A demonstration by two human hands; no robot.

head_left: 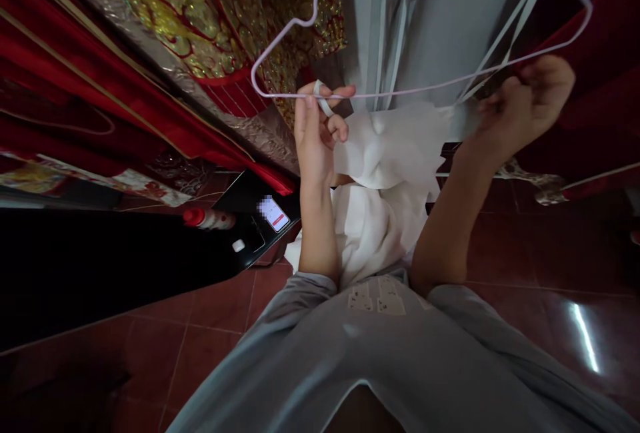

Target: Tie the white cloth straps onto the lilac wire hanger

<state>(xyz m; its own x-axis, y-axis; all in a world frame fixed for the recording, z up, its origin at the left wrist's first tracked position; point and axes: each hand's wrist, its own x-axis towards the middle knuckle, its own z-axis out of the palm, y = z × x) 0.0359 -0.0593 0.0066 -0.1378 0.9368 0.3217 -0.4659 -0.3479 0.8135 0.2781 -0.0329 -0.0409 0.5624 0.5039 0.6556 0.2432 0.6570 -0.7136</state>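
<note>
A thin pale-pink clothes hanger [415, 91] stretches across the upper view, its long lower bar towards me. My left hand [320, 110] is closed on that bar near its left end, with a white strap [324, 105] looped around its fingers. My right hand [525, 100] is just below the bar's right part, fingers curled; what they hold, if anything, is hidden. Thin white straps [517, 26] hang over the hanger's right shoulder and run down behind the bar. Below, white fabric [380, 200] lies bunched between my forearms.
Gold-sequined red garments [210, 20] hang at left, dark red cloth [605, 40] at right. On a black tabletop [125, 266] are a lit phone [274, 213], a red-capped bottle [207, 218] and a small white case [239, 245]. A grey panel [455, 13] stands ahead.
</note>
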